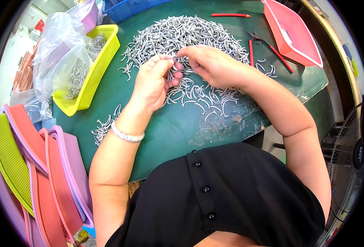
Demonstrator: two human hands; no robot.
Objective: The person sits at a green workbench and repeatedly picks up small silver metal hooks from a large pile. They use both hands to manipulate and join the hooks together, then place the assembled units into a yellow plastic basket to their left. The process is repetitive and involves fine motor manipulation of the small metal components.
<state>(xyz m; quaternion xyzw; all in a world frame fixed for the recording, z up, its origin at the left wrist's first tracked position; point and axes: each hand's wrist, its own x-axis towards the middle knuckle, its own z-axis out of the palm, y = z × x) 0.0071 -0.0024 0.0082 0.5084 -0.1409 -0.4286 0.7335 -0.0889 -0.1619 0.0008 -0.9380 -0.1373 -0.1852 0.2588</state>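
Note:
My left hand is curled around several small curved grey metal pieces, which poke out between thumb and fingers. Close against its fingertips, my right hand is pinched with thumb and forefinger together; whatever lies in that pinch is too small to make out. Both hands are over the near side of a large pile of the same curved grey pieces. More loose pieces are scattered just below my hands, and a small heap lies left of my left forearm.
On the green table, red-handled pliers and a red stick-like tool lie by a pink basket. A yellow-green basket with a plastic bag stands left. Stacked baskets and a fan flank me.

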